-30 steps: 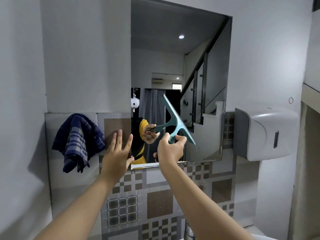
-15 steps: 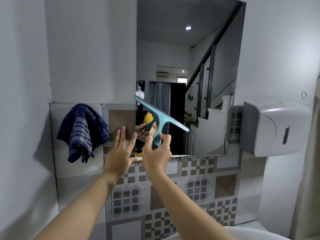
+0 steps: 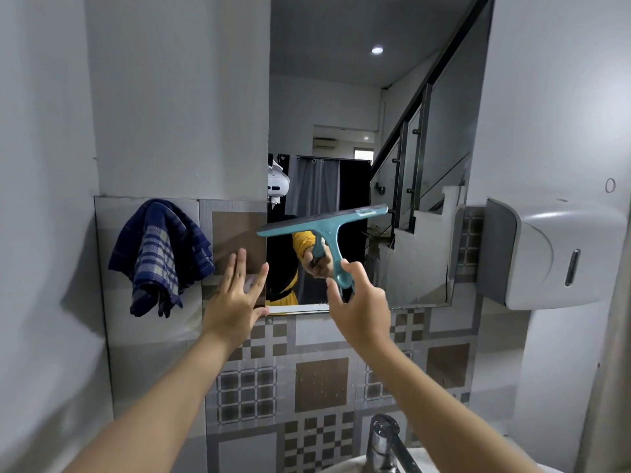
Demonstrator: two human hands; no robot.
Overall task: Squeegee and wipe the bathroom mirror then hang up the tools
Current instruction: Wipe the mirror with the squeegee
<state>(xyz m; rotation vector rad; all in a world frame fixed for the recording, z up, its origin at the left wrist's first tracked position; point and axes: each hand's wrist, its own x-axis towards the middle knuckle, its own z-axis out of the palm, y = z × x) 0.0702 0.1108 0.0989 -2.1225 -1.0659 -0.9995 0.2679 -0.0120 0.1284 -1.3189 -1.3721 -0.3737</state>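
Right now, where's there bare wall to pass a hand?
Free: tile between the cloth and left hand; mirror between squeegee and dispenser. Crowded: mirror's lower-left corner, both hands there.

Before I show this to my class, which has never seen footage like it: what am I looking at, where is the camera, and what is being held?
The picture comes from a wide-angle camera worn on a person's head, looking forward and down, so the two bare arms reach in from below. There is no machine. The right hand grips the handle of a teal squeegee, its blade nearly level in front of the mirror. The left hand is open and empty, fingers spread near the mirror's lower left corner. A blue checked cloth hangs on the tiled wall to the left, a white dispenser is mounted on the right, and a tap shows at the bottom.
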